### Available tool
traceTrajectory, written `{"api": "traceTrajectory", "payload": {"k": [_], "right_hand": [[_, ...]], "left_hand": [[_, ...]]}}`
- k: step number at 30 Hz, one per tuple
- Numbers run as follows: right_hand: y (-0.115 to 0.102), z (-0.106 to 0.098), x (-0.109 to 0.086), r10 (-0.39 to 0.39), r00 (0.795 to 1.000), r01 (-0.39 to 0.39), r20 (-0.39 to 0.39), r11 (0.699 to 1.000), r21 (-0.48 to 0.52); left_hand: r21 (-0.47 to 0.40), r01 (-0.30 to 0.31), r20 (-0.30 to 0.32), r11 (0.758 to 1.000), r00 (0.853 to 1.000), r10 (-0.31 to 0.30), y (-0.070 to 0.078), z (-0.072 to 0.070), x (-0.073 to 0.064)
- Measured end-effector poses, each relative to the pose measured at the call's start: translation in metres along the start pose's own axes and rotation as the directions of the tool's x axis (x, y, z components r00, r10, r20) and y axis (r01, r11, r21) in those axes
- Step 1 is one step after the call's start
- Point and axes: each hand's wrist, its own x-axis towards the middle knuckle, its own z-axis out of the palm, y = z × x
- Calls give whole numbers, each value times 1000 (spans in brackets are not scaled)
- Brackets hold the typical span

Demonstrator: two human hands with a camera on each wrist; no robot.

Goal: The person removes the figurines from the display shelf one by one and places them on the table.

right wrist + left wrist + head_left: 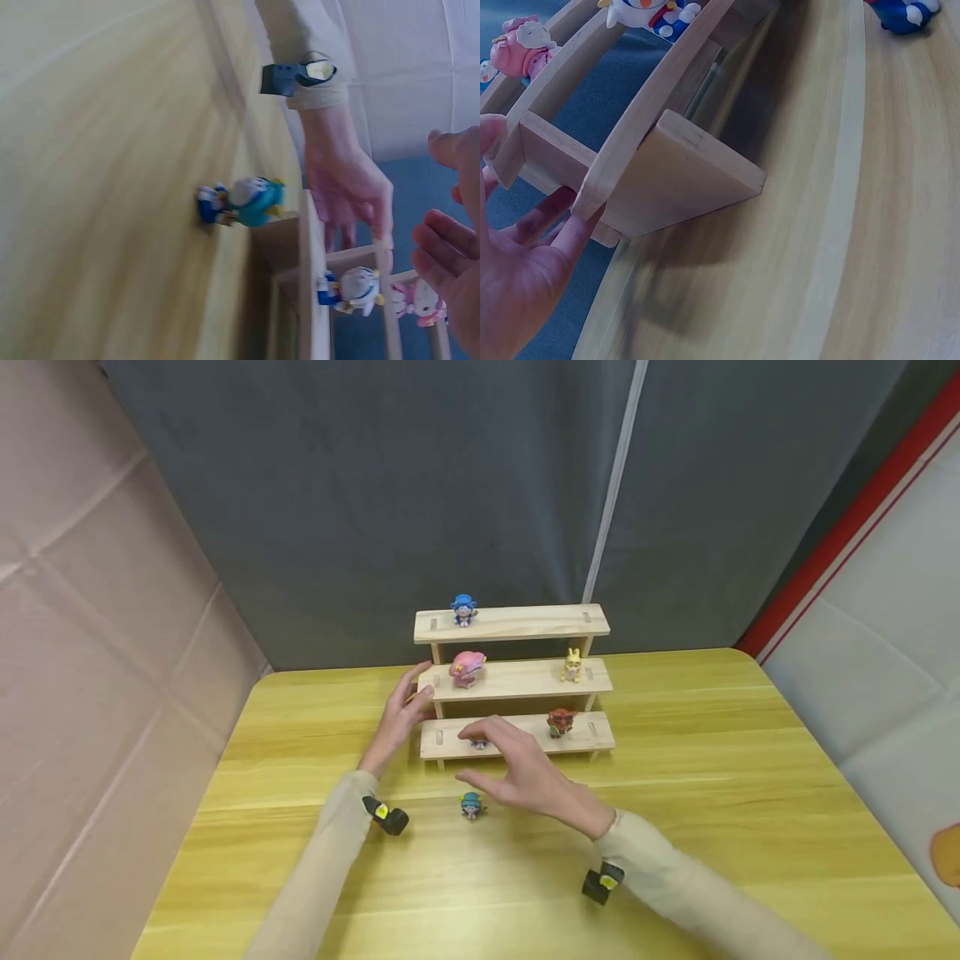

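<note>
A three-step wooden display stand (pixel 517 678) bears several small figurines. My left hand (pixel 401 714) holds the left end of its middle step, thumb at the front corner and fingers behind; the left wrist view shows the fingers against the end. My right hand (pixel 528 777) hovers before the bottom step, thumb and fingers apart, nothing between them. It partly hides a white-and-blue figurine (pixel 352 289) on that step. On the table in front of the stand stands a teal-hatted figurine (pixel 471 806), below my right fingertips and apart from them.
A blue figurine (pixel 463 610) is on the top step. The middle step bears a pink figurine (pixel 467 668) and a yellow one with long ears (pixel 572 666). A red-brown figurine (pixel 560 722) stands at the bottom step's right. Behind the wooden table (pixel 712 760) hangs a dark curtain (pixel 420 485).
</note>
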Motion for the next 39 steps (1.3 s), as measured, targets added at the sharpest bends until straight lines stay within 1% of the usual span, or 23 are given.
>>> {"api": "traceTrajectory", "payload": {"k": [3, 8, 13, 17, 22, 29, 36, 39], "right_hand": [[1, -8, 8, 4, 1000, -4, -15, 1000, -15], [4, -23, 22, -25, 998, 24, -57, 1000, -12], [8, -36, 38, -49, 995, 49, -88, 999, -8], [12, -41, 46, -38, 993, 35, -114, 999, -29], [18, -41, 54, 28, 990, -33, -141, 999, -34], [23, -41, 67, 130, 974, -138, -185, 990, -33], [30, -40, 80, 215, 959, -219, -183, 976, -4], [35, -40, 85, 263, 948, -266, -180, 964, 9]], "left_hand": [[2, 7, 0, 1000, 1000, -7, -1, 0, 1], [0, 11, 4, 1000, 1000, -11, -3, -1, 1], [8, 3, -6, 1000, 1000, -3, -4, -1, 2], [3, 3, -3, 1000, 1000, -3, -3, -1, 2], [-7, 3, -6, 1000, 1000, -3, -2, 0, 3], [-2, -6, -8, 1000, 1000, 6, -3, 1, 1], [23, -2, -17, 1000, 1000, 3, -4, 0, 1], [23, 1, -20, 1000, 1000, 0, -2, 1, 1]]}}
